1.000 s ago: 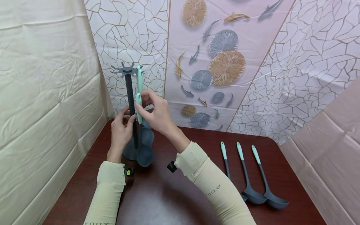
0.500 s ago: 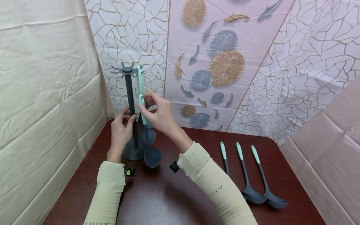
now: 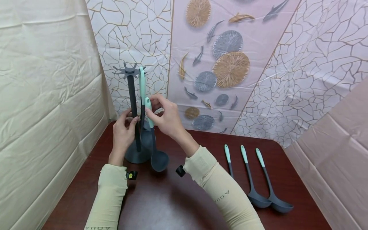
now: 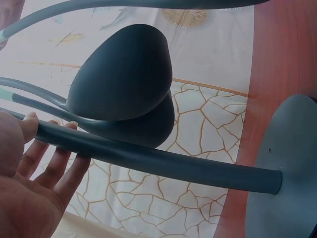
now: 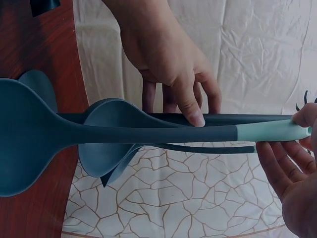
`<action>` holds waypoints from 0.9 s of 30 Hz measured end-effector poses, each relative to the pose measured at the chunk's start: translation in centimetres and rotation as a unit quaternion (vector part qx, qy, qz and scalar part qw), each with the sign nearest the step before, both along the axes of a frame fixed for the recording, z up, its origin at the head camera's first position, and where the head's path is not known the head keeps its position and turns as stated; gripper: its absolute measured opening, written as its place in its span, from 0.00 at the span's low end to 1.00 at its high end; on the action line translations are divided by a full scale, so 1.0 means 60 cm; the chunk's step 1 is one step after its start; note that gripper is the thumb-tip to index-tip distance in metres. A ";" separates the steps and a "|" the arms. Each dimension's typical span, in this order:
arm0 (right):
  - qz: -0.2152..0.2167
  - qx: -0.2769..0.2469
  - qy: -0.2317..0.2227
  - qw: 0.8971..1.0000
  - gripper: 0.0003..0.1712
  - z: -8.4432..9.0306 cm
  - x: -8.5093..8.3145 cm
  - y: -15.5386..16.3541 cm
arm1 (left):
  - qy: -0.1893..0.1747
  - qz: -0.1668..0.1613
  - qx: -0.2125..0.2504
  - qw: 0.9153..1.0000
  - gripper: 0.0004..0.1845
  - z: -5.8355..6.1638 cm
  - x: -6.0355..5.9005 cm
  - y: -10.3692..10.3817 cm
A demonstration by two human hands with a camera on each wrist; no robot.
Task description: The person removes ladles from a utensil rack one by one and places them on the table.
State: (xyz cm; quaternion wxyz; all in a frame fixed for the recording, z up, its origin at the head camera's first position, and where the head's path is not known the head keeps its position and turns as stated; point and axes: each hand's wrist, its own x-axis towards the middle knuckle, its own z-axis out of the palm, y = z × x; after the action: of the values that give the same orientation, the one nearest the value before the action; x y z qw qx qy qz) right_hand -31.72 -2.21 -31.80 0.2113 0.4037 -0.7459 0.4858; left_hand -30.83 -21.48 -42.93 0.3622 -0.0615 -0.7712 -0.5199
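A dark utensil stand with a hooked top and round base stands at the left back of the table. My left hand grips its pole, thumb in front and fingers behind, as the left wrist view shows. My right hand pinches the mint handle of a ladle just right of the stand. That ladle hangs bowl down, its handle end well below the hooks. Ladles with mint handles hang from the hooks beside it; their dark bowls overlap in the left wrist view.
Three more ladles lie side by side at the table's right, one partly hidden by the right sleeve. Patterned cloth hangs behind the dark red table, with plain cloth on the left.
The right hand has moved slightly right with its ladle, whose bowl has swung right, away from the stand's base. The left hand stays on the pole.
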 end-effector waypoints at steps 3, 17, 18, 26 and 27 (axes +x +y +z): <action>-0.003 -0.002 0.004 1.000 0.15 -0.003 -0.001 0.001 | 0.001 -0.001 0.001 1.000 0.22 0.001 0.000 0.000; -0.031 -0.005 0.003 1.000 0.15 -0.010 -0.002 0.018 | 0.002 -0.011 0.007 1.000 0.22 0.002 0.002 0.001; -0.035 -0.004 0.004 0.999 0.15 -0.010 -0.003 0.020 | 0.001 -0.011 0.007 1.000 0.22 0.002 0.002 0.001; -0.050 -0.016 -0.012 0.999 0.16 -0.018 -0.005 0.042 | -0.011 -0.005 -0.001 1.000 0.23 0.001 0.002 -0.001; -0.051 -0.016 -0.014 0.998 0.16 -0.019 -0.005 0.045 | -0.011 -0.005 -0.001 1.000 0.23 0.001 0.003 -0.001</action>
State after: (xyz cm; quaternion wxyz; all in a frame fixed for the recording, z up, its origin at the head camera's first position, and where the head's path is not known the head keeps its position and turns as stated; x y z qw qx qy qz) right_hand -32.00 0.49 -32.92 0.2321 0.3547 -0.7603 0.4922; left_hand -30.66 -21.56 -42.89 0.3505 -0.0602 -0.7757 -0.5213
